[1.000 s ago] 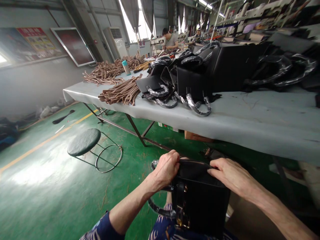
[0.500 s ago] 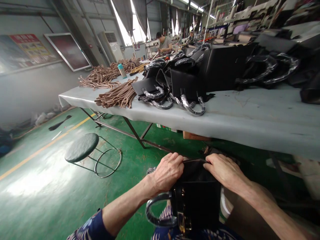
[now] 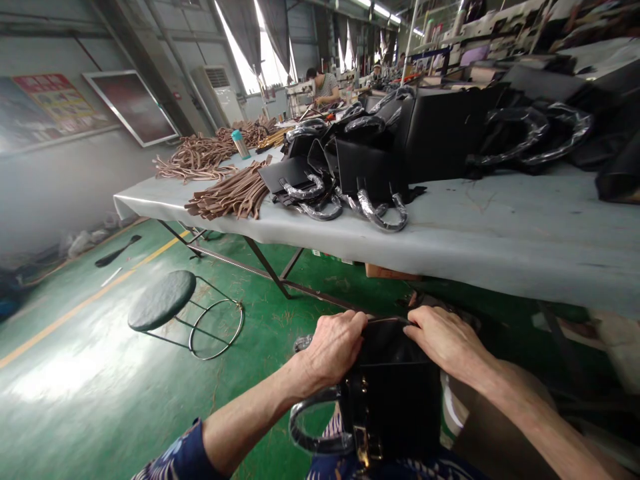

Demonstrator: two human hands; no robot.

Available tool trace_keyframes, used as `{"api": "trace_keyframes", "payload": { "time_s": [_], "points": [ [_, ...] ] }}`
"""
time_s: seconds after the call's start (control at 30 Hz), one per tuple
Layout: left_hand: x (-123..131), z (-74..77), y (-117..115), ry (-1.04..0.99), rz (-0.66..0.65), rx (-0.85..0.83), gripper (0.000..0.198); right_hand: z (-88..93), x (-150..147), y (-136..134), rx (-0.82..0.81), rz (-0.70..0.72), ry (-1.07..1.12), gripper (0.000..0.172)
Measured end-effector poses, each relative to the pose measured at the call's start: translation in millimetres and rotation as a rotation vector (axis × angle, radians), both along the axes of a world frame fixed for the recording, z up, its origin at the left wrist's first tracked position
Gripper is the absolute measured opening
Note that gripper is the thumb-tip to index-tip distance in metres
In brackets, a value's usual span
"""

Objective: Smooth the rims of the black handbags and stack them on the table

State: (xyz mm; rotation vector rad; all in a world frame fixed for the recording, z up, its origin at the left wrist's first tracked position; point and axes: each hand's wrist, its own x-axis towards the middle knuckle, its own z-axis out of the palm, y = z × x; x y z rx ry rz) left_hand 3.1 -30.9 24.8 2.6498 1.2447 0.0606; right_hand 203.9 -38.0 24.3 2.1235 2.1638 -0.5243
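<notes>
A black handbag stands upright on my lap, with a plastic-wrapped handle hanging off its left side and a metal clasp on its front. My left hand is closed on the bag's top edge at the left. My right hand grips the same top edge at the right, fingers curled over it. Both hands sit just below the front edge of the grey table.
On the table lie several black handbags with wrapped handles, piles of brown leather strips and a teal bottle. A round black stool stands on the green floor at left. Other people work at machines far back.
My hands have drawn closer together on the bag's top edge, and the bag has turned so its wrapped handle hangs lower on the left. The view has shifted slightly.
</notes>
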Motion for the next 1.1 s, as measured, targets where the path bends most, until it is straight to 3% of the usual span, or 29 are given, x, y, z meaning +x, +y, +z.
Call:
{"api": "trace_keyframes", "payload": {
  "time_s": [0.17, 0.6, 0.9, 1.1],
  "points": [
    [12.7, 2.7, -4.8, 0.052, 0.209, -0.038, 0.012, 2.8, -3.9, -0.7, 0.036, 0.0, -0.025, 0.021],
    [19.6, 3.1, -10.9, 0.139, 0.26, -0.119, 0.013, -5.2, 0.0, -4.0, 0.041, -0.014, -0.015, 0.021],
    [14.9, -12.1, 3.5, -0.143, 0.139, 0.064, 0.013, 0.4, 10.8, -2.2, 0.028, 0.078, 0.134, 0.025],
    [10.9, -31.1, 20.5, -0.324, 0.107, -0.141, 0.011, 9.7, 16.9, -4.8, 0.006, 0.076, 0.221, 0.031]
  ]
}}
